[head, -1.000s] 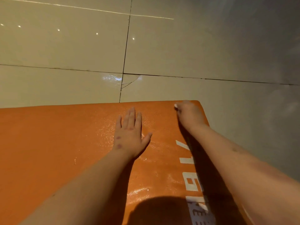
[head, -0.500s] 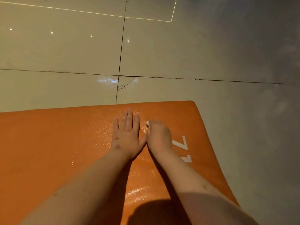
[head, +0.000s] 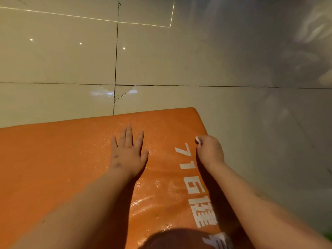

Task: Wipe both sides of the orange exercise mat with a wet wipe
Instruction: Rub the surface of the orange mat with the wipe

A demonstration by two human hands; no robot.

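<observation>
The left hand (head: 128, 155) lies flat, fingers straight, likely to hold the orange mat (head: 53, 168) down on the floor (head: 260, 132), while at its 3 o'clock the right hand (head: 210, 150) curls round the wipe (head: 198, 140) to rub.

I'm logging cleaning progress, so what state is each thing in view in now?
orange exercise mat: lying flat, printed side up, partly glistening wet.
left hand: fingers straight, palm down on the mat.
right hand: curled round the wet wipe, near the mat's right edge.
wet wipe: bunched, only a white tip showing.
tiled floor: glossy, cracked near one joint.
</observation>
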